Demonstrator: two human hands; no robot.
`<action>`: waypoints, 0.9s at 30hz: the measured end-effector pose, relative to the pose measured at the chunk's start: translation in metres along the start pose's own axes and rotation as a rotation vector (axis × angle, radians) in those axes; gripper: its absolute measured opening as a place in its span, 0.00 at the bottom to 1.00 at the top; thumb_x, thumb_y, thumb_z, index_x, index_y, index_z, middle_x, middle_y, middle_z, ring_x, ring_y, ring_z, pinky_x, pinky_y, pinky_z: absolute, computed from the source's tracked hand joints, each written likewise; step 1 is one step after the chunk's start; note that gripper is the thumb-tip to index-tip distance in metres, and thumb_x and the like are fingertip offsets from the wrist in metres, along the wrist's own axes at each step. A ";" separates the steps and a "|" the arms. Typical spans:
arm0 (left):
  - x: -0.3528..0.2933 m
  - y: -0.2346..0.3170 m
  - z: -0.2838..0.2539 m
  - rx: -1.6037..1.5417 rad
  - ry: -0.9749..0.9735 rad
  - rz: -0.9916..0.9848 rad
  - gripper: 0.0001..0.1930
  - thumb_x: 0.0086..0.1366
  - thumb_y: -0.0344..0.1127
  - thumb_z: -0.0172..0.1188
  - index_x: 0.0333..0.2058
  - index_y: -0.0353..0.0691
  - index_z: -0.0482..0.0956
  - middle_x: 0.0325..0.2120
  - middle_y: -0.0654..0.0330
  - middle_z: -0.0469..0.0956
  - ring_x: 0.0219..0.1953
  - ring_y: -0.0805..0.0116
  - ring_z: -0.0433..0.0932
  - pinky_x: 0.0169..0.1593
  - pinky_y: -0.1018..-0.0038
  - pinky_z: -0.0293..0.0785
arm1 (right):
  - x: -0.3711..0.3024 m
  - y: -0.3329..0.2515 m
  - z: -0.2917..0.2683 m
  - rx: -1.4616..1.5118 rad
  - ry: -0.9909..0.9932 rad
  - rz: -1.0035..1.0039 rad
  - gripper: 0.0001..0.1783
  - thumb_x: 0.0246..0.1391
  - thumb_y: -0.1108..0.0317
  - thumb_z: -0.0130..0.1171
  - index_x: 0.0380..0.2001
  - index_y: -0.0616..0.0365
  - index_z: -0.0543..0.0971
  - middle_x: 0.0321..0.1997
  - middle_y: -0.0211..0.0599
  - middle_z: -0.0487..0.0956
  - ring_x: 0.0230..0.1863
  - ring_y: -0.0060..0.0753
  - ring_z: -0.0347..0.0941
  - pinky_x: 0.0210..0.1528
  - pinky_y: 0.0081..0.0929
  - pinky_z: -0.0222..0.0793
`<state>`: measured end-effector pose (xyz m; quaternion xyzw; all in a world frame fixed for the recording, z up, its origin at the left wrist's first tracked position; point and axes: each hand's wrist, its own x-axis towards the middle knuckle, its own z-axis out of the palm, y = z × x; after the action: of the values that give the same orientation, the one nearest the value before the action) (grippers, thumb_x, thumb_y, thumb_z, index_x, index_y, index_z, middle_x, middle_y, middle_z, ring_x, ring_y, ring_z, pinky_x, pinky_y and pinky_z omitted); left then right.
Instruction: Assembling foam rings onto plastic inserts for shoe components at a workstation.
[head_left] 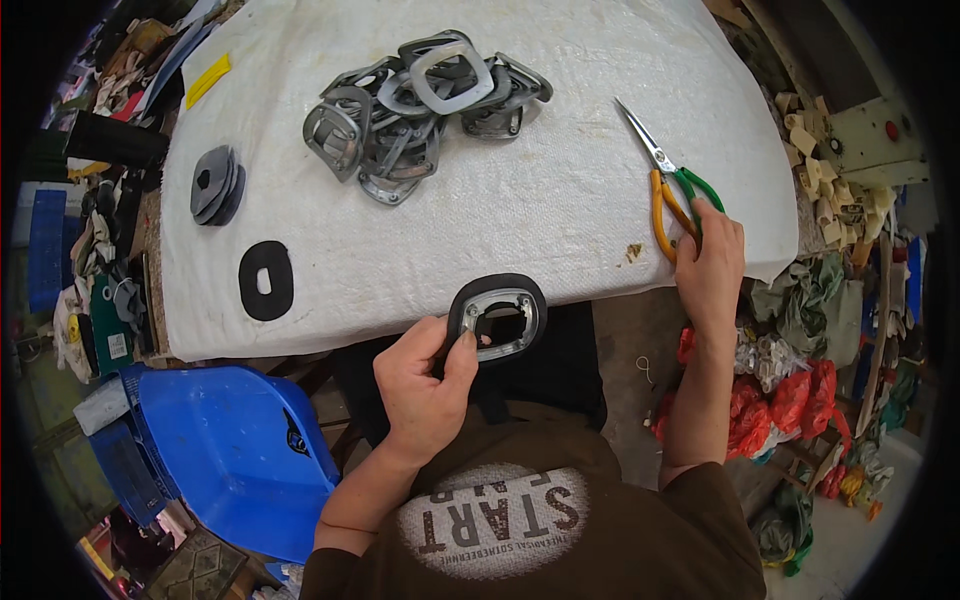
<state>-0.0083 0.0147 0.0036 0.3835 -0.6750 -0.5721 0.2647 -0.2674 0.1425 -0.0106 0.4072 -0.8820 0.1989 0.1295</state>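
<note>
My left hand pinches a rounded-square metal frame with a black soft border, held at the table's front edge. Through the frame's middle opening the dark clothing behind shows. At the right of the table my right hand has its fingers curled at the handles of a pair of scissors, which have one orange and one green grip. The blades lie pointing away to the far left. A black ring-shaped piece with an oblong hole lies flat at the table's left.
A heap of grey metal frames covers the far middle of the white-covered table. Left of it are a stack of grey pieces and a yellow strip. A blue plastic chair stands at left, red bags at right.
</note>
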 end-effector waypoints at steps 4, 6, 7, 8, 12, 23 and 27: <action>0.001 0.001 -0.006 0.043 0.055 0.029 0.03 0.54 0.24 0.55 0.27 0.31 0.77 0.16 0.61 0.69 0.18 0.79 0.64 0.23 0.80 0.61 | 0.009 -0.007 0.000 -0.014 -0.072 0.023 0.24 0.38 0.83 0.49 0.45 0.64 0.69 0.42 0.48 0.70 0.43 0.50 0.66 0.48 0.37 0.62; 0.002 0.000 -0.009 0.038 0.060 0.033 0.03 0.54 0.24 0.55 0.27 0.30 0.77 0.15 0.60 0.68 0.18 0.78 0.64 0.23 0.80 0.61 | 0.002 -0.001 0.010 0.064 0.042 -0.027 0.26 0.37 0.82 0.51 0.46 0.63 0.69 0.41 0.47 0.70 0.41 0.50 0.66 0.45 0.37 0.63; 0.004 0.001 -0.010 0.038 0.068 0.035 0.03 0.54 0.24 0.55 0.27 0.30 0.77 0.15 0.60 0.68 0.18 0.78 0.64 0.23 0.80 0.61 | 0.000 0.001 0.013 0.144 0.156 -0.078 0.28 0.37 0.81 0.53 0.48 0.63 0.68 0.39 0.46 0.70 0.39 0.50 0.67 0.43 0.37 0.64; 0.004 0.000 -0.013 0.076 0.078 0.053 0.03 0.54 0.24 0.55 0.27 0.30 0.77 0.15 0.60 0.68 0.18 0.77 0.64 0.22 0.79 0.60 | -0.007 -0.008 0.012 0.156 0.151 -0.086 0.28 0.37 0.81 0.53 0.48 0.63 0.68 0.39 0.46 0.70 0.39 0.50 0.67 0.43 0.37 0.64; 0.005 -0.001 -0.019 0.112 0.110 0.085 0.03 0.53 0.24 0.56 0.27 0.30 0.77 0.15 0.58 0.67 0.17 0.74 0.65 0.22 0.78 0.60 | -0.038 -0.059 -0.021 0.641 -0.250 -0.301 0.38 0.32 0.66 0.68 0.51 0.57 0.67 0.33 0.44 0.68 0.34 0.46 0.67 0.33 0.28 0.65; 0.004 0.005 -0.025 0.154 0.094 0.241 0.05 0.53 0.22 0.55 0.30 0.29 0.76 0.16 0.57 0.68 0.17 0.72 0.65 0.22 0.78 0.61 | -0.050 -0.079 -0.042 0.590 -0.854 -0.279 0.33 0.38 0.46 0.65 0.44 0.56 0.72 0.21 0.36 0.67 0.18 0.40 0.67 0.19 0.32 0.61; 0.004 0.005 -0.023 0.160 0.094 0.262 0.06 0.52 0.22 0.55 0.31 0.29 0.76 0.16 0.57 0.68 0.17 0.71 0.66 0.21 0.78 0.61 | -0.048 -0.082 -0.042 0.609 -0.856 -0.253 0.32 0.37 0.46 0.65 0.43 0.56 0.73 0.21 0.36 0.67 0.18 0.39 0.66 0.20 0.32 0.61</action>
<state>0.0069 -0.0014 0.0134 0.3381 -0.7496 -0.4585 0.3369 -0.1707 0.1457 0.0282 0.5741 -0.7025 0.2447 -0.3421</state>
